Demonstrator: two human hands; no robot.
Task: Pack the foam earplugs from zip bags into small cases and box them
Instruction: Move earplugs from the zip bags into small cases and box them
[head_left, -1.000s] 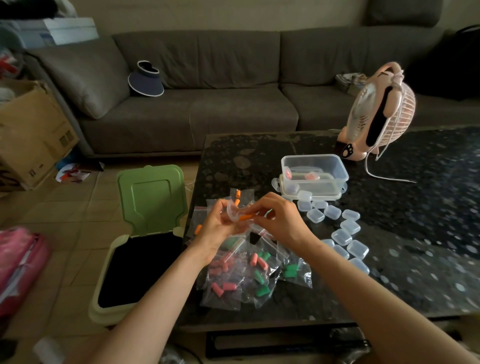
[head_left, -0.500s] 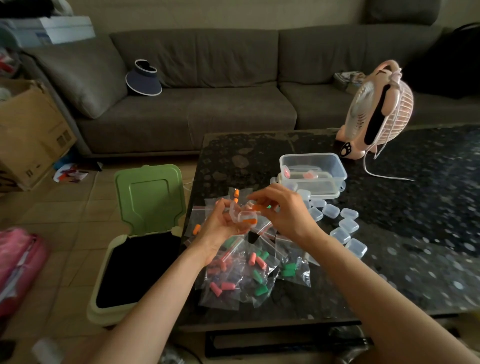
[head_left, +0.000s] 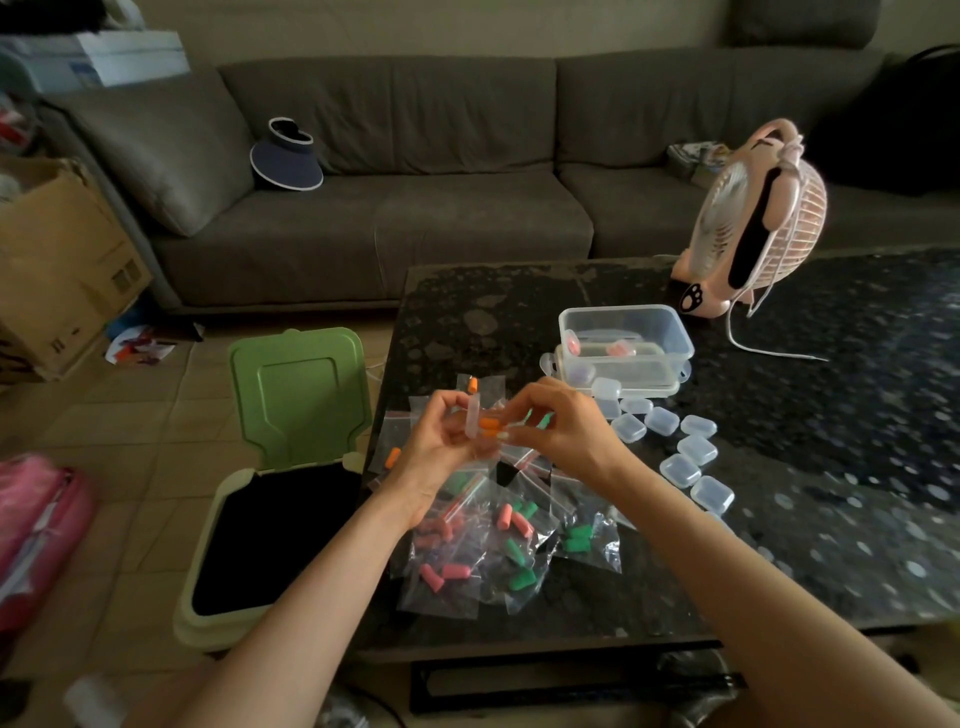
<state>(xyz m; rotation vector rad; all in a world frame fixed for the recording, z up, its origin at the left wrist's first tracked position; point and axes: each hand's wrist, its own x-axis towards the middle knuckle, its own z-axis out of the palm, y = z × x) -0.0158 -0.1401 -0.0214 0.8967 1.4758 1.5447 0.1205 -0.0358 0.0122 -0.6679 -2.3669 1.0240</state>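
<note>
- Left hand (head_left: 439, 441) grips a clear case (head_left: 474, 415) above the bags (head_left: 467, 545). Right hand (head_left: 566, 431) pinches an orange earplug (head_left: 488, 423) against it.
- The foam may spring back out before the lid shuts.
- A dropped earplug could fall into the open bin (head_left: 270, 545) beside the table (head_left: 779, 493).

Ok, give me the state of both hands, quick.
Left hand: holding a small clear case.
Right hand: pinching an orange earplug at the case.
</note>
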